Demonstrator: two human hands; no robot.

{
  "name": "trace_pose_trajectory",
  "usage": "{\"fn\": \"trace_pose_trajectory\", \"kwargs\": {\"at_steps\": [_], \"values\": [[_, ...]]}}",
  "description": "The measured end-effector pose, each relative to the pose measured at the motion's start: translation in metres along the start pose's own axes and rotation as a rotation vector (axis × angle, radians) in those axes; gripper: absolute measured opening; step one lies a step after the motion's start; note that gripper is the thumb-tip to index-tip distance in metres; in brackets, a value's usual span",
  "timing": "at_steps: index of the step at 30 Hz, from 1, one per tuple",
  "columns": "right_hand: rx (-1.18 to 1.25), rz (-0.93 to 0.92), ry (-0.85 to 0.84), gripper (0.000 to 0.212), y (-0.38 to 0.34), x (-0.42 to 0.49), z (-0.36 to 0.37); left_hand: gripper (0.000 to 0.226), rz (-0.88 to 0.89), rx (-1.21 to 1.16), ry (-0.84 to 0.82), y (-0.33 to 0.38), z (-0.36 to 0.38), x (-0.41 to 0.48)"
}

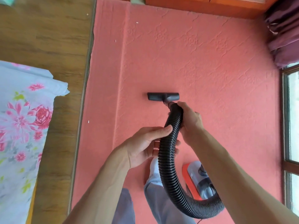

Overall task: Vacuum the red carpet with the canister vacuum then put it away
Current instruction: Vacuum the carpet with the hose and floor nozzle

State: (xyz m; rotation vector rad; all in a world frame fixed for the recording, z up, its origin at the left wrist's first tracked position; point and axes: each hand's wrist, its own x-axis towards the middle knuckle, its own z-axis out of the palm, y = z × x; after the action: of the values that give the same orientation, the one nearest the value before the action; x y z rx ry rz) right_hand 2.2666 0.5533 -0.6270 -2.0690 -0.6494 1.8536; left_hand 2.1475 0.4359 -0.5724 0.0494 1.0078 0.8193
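The red carpet (202,62) fills the middle of the view. A dark floor nozzle (162,96) lies flat on it, joined to a black ribbed hose (168,159). My right hand (190,118) grips the hose just behind the nozzle. My left hand (145,146) holds the hose lower down, fingers curled around it. The hose loops down and right to the red and grey canister vacuum (198,180), which sits on the carpet by my right forearm, partly hidden by it.
A wooden floor (48,38) borders the carpet on the left. A bed with a floral sheet (21,118) stands at the left edge. Purple curtains (284,29) and a window (291,118) line the right. Orange wooden furniture (202,4) runs along the far side. Small white specks dot the carpet's left part.
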Motion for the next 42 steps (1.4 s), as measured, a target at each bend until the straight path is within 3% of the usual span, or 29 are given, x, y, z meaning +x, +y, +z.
{"fn": "trace_pose_trajectory", "kwargs": {"at_steps": [6,12,16,20,24,30,42], "values": [[0.007,0.041,0.013,0.047,0.003,0.025,0.01,0.044,-0.019,-0.053,-0.02,-0.002,-0.019,0.024],[-0.041,0.148,-0.038,0.037,-0.006,0.07,0.035,0.048,-0.099,-0.158,0.12,-0.004,-0.05,0.069],[-0.04,0.209,-0.085,0.04,-0.026,0.094,0.055,0.045,-0.122,-0.134,0.082,0.02,-0.077,0.091],[-0.027,0.149,-0.089,0.035,-0.067,0.097,0.091,0.048,-0.065,-0.174,0.083,0.063,-0.085,0.097],[-0.001,0.016,-0.056,0.028,-0.137,0.077,0.127,0.043,0.056,-0.177,0.153,0.124,-0.058,0.09],[0.029,0.101,-0.236,0.036,-0.236,0.032,0.135,0.023,0.134,-0.118,0.089,0.207,-0.006,0.072],[-0.07,0.027,-0.46,0.033,-0.357,-0.046,0.079,0.017,0.22,-0.075,0.158,0.262,0.112,0.045]]}}
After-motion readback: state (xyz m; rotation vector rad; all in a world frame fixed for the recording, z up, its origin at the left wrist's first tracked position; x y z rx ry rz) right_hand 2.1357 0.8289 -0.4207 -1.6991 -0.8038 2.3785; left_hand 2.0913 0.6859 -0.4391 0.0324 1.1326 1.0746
